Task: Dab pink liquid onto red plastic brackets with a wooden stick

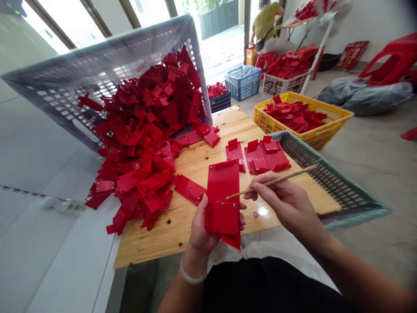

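Observation:
A red flat part [223, 184] with a raised lip at its top and a folded section below is gripped in my left hand [203, 221], thumb on its left edge, fingertips showing at the right. My right hand [283, 200] pinches a thin wooden stick [276, 180], whose tip is at the part's face, just above two small metal dots. Another red piece [190, 189] lies on the wooden table [156, 243] left of the held part. Beyond my right hand lie a narrow red piece [235, 154] and some wider ones [267, 155].
A tilted grey crate [130, 39] spills a heap of red parts [143, 174] over the table's left. At right stand a green-grey crate [352, 187] and a yellow crate [332, 114] of red parts. A person [265, 24] is in the background, near more crates and red stools.

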